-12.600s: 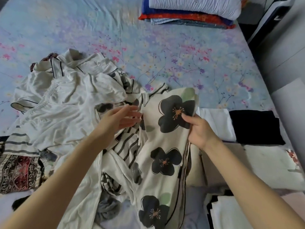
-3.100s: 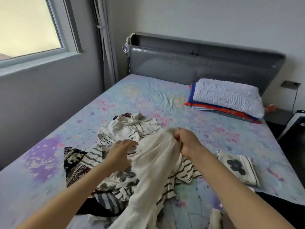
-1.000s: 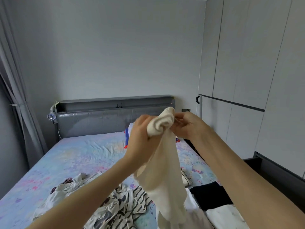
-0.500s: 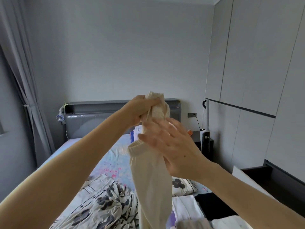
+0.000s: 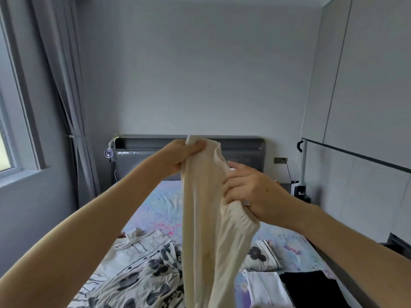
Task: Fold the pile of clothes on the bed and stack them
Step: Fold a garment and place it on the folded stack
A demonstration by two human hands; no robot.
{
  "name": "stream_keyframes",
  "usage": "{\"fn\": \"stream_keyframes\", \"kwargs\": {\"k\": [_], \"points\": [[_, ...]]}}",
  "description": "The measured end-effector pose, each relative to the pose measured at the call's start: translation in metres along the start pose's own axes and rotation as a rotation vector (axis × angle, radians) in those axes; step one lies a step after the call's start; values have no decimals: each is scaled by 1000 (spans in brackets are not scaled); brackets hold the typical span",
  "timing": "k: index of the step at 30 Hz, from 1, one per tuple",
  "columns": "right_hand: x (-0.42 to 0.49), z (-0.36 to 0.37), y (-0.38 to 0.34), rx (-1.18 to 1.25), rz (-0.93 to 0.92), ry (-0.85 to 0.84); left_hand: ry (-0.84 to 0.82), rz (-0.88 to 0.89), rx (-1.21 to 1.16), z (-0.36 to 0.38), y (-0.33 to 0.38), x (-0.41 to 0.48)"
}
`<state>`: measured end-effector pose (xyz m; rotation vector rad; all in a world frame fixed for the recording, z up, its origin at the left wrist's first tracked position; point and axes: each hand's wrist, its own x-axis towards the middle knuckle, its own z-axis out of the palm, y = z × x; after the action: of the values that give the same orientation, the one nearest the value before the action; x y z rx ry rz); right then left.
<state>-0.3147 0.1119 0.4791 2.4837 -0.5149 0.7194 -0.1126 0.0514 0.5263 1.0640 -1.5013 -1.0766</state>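
Observation:
A cream garment (image 5: 204, 230) hangs lengthwise in front of me, held up over the bed. My left hand (image 5: 178, 157) grips its top edge at head height. My right hand (image 5: 251, 194) pinches a gathered elastic edge lower down on the right side. Below on the bed lies the unfolded pile (image 5: 142, 270), topped by a white piece with black flowers and stripes. Folded pieces sit at the right: a flowered one (image 5: 264, 256), a white one (image 5: 264, 287) and a black one (image 5: 311, 285).
The bed (image 5: 160, 210) has a pastel floral sheet and a grey headboard (image 5: 242, 152). A window and a grey curtain (image 5: 64, 107) are at the left. Grey wardrobe doors (image 5: 364, 107) line the right wall, with an upright appliance (image 5: 300, 174) beside the bed.
My left hand stays at the top of the cream garment. My right hand has gone from open beside it to pinching the elastic edge lower down. The view has dropped slightly toward the bed.

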Motion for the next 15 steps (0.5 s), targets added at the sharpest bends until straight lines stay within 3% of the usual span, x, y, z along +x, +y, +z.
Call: {"fn": "stream_keyframes", "kwargs": {"k": [4, 6, 10, 12, 15], "points": [[10, -40, -1, 285, 352, -405, -17, -43, -7, -20, -10, -8], [17, -62, 0, 559, 417, -523, -20, 23, 72, -21, -16, -13], [29, -92, 8, 1018, 427, -397, -93, 121, -57, -19, -23, -24], [32, -88, 12, 1011, 485, -274, -149, 109, -156, -22, -21, -29], [40, -65, 21, 788, 695, -187, -192, 65, -214, -25, -17, -35]]}}
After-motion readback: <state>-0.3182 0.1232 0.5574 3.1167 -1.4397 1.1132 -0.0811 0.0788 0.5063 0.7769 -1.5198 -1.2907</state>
